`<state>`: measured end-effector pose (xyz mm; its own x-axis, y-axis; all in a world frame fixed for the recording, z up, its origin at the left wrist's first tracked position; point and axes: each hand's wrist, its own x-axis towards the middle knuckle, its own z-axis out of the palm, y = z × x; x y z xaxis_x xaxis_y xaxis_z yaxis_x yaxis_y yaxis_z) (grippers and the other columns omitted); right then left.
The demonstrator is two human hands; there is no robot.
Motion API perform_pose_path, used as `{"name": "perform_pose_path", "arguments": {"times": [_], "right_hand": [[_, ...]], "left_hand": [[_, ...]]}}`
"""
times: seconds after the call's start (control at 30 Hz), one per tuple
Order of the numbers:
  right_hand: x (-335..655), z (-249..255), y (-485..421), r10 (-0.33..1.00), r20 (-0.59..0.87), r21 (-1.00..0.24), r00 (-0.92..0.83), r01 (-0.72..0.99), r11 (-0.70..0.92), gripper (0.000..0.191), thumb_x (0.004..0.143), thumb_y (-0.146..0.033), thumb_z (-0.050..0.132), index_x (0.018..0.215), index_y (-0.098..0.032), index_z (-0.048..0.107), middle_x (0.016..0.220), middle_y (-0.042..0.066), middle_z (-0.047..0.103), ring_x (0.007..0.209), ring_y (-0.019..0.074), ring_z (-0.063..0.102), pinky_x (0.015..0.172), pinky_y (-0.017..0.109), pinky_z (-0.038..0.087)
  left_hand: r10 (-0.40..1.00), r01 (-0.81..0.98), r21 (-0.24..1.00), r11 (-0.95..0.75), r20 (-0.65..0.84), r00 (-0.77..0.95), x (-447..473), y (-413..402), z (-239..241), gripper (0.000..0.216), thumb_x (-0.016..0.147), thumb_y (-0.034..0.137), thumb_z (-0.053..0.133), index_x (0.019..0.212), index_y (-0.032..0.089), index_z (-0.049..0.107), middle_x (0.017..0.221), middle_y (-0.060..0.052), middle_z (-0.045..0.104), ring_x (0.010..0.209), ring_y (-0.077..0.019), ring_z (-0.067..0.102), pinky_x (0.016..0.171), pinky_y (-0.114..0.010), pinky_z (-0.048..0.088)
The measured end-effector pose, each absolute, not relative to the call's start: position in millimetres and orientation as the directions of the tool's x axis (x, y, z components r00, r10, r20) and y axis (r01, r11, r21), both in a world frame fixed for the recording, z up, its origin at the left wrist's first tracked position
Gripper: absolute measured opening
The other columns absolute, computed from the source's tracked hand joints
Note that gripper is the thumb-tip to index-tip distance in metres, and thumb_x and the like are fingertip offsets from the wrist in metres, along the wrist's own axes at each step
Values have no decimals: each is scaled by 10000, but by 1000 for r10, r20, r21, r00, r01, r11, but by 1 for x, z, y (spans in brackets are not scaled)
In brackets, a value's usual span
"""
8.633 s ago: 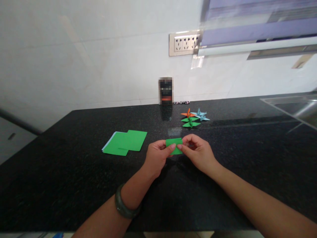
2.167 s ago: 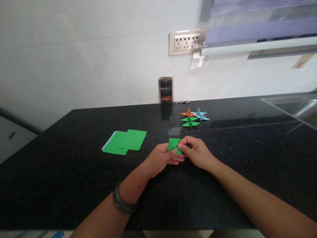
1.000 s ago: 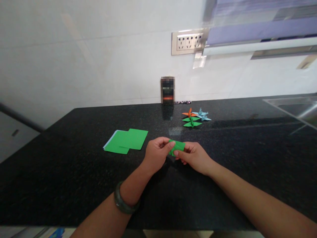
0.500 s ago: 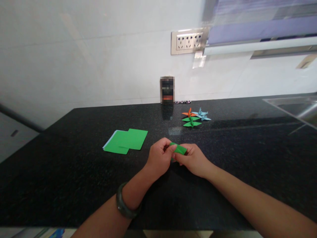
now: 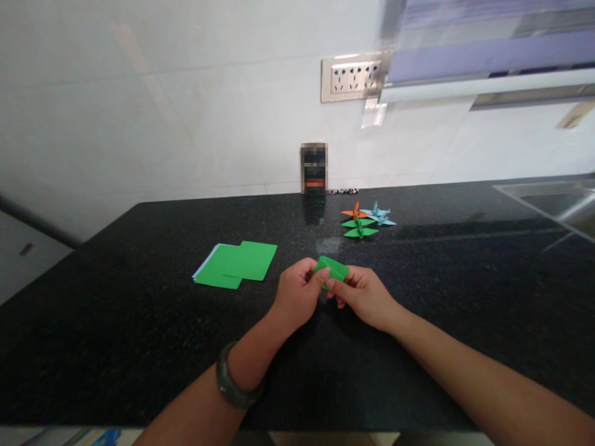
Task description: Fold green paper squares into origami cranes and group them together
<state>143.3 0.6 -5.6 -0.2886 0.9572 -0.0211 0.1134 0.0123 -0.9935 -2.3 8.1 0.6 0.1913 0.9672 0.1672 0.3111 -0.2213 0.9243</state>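
Observation:
A small folded piece of green origami paper (image 5: 335, 268) is held up between both hands, above the dark counter. My left hand (image 5: 299, 295) pinches its left side, thumb on the near face. From the right, my right hand (image 5: 367, 297) grips the same paper with its thumb in front and fingers behind. The fingers behind the paper are partly hidden. Left of my hands lies a stack of square paper sheets (image 5: 223, 266), green on top with pale blue edges below. Folded paper cranes in green (image 5: 359, 230), orange (image 5: 356, 212) and light blue (image 5: 376, 210) stand behind my right hand.
A dark upright object (image 5: 315, 168), blurred out, stands against the wall beside a beaded strand (image 5: 344, 191). The black counter (image 5: 139, 347) has a metal sink (image 5: 553, 201) at its right end. Wall sockets (image 5: 356, 77) are above.
The green paper has turned in my fingers, so more of its face shows, and it has risen slightly. Both hands keep hold of it. The sheets and cranes have not moved.

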Motion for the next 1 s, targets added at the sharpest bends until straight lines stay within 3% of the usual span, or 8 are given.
{"name": "perform_pose_path", "arguments": {"times": [0.17, 0.3, 0.43, 0.57, 0.7, 0.8, 1.0], "right_hand": [[147, -3, 1, 971, 39, -985, -236, 154, 77, 253, 739, -379, 574, 615, -165, 523, 502, -35, 491, 444, 81, 441, 447, 206, 367], [148, -1, 0, 976, 158, -928, -147, 315, 198, 271, 774, -338, 533, 559, -175, 511, 482, -25, 488, 447, 92, 432, 439, 213, 346], [152, -1, 0, 868, 484, -720, -109, 515, 466, 151, 792, -241, 531, 691, -189, 631, 642, 22, 601, 608, 138, 551, 577, 255, 444], [157, -1, 0, 707, 668, -498, -232, 567, 657, 218, 819, -165, 490, 915, -227, 675, 837, 59, 642, 757, 152, 599, 663, 276, 491], [159, -3, 1, 647, 699, -418, -306, 559, 716, 249, 813, -146, 486, 946, -238, 675, 950, 81, 629, 854, 168, 599, 695, 301, 515], [159, -5, 1, 638, 699, -409, -324, 551, 728, 195, 804, -189, 529, 912, -236, 684, 1005, 92, 623, 906, 189, 594, 725, 330, 522], [158, -4, 0, 637, 698, -409, -327, 548, 730, 178, 820, -192, 525, 918, -238, 667, 1053, 88, 604, 941, 193, 578, 770, 356, 512]], "left_hand": [[973, 328, 921, -211, 166, 160, -4, 8, 2, 267, 793, 368, 508, 620, 166, 523, 517, 36, 479, 499, -101, 448, 488, -220, 331], [992, 237, 963, -125, 113, 64, -2, 9, 2, 268, 714, 408, 608, 644, 163, 525, 506, 51, 474, 477, -91, 453, 465, -208, 343], [999, 96, 995, -18, 20, -27, 2, 8, 3, 320, 637, 436, 681, 679, 160, 524, 482, 71, 460, 412, -69, 436, 415, -189, 358], [976, -150, 974, 168, -142, 167, 5, 5, 8, 446, 716, 560, 547, 717, 118, 603, 618, -32, 625, 560, -126, 601, 545, -242, 481], [944, -309, 907, 287, -212, 253, 4, 6, 11, 407, 715, 504, 591, 760, 102, 630, 689, -67, 673, 622, -140, 635, 595, -247, 496], [942, -348, 887, 303, -224, 250, 1, 8, 9, 296, 675, 386, 674, 750, 103, 633, 716, -55, 678, 592, -113, 618, 617, -240, 499], [944, -396, 869, 297, -204, 260, 1, 8, 6, 255, 700, 358, 662, 770, 114, 637, 697, -37, 668, 614, -106, 619, 627, -227, 498]]}}
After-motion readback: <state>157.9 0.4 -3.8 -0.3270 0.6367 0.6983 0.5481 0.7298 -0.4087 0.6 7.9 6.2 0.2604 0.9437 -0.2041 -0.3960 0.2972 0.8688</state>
